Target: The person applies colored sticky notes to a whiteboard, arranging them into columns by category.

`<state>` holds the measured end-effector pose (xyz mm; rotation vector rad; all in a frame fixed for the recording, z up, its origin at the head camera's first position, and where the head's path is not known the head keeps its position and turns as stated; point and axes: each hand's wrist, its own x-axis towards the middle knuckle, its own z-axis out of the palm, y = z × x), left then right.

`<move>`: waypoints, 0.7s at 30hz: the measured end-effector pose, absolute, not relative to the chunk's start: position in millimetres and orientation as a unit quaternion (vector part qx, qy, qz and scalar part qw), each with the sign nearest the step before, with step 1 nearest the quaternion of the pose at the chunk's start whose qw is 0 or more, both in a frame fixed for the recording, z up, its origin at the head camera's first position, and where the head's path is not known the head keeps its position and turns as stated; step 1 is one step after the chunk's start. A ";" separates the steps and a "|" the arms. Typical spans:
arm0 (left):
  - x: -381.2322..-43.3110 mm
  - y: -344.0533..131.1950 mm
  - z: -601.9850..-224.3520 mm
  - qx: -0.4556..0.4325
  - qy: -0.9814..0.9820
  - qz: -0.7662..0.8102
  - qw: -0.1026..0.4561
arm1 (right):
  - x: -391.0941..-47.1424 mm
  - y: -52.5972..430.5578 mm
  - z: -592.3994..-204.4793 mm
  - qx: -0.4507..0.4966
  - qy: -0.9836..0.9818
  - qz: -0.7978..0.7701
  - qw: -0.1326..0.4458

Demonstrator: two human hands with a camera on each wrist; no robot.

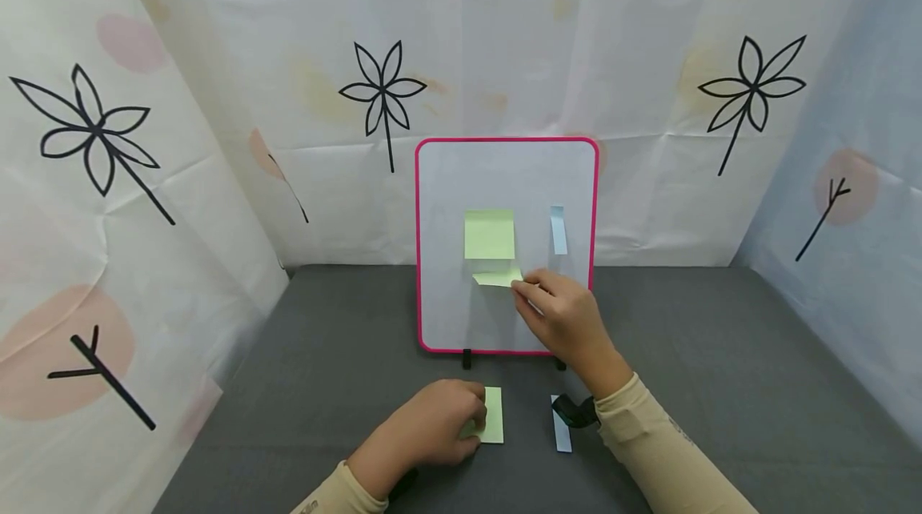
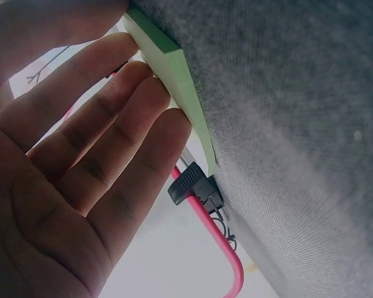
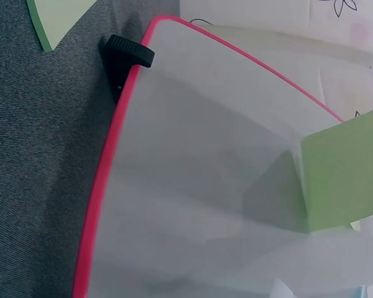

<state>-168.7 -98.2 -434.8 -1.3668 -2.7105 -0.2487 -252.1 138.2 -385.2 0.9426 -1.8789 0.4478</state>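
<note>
My right hand (image 1: 565,318) pinches the right end of a light green sticky note (image 1: 495,279) at the front of a pink-framed whiteboard (image 1: 446,306). In the right wrist view that note (image 3: 342,177) stands out from the board, its far edge against the surface. Just above it, another green sticky note (image 1: 490,234) is stuck on the board. My left hand (image 1: 435,422) rests at a green sticky-note pad (image 1: 494,415) on the table. In the left wrist view its fairly straight fingers touch the pad (image 2: 180,84) with their tips.
A narrow blue strip (image 1: 559,230) is on the board's right side. Below my right wrist lies a blue strip pad (image 1: 562,430) on the dark grey table (image 1: 346,338). Black feet (image 1: 467,359) hold up the whiteboard. Patterned cloth (image 1: 504,58) surrounds the table.
</note>
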 end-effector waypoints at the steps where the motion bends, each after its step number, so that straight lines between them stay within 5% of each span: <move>1: -168.8 -98.0 -434.7 -0.448 -0.889 -0.081 0.046 | -251.8 138.4 -384.3 0.386 -0.766 0.185 0.480; 21: -168.7 -98.3 -435.6 -0.448 -0.888 -0.086 0.053 | -251.2 139.1 -386.8 0.385 -0.791 0.157 0.448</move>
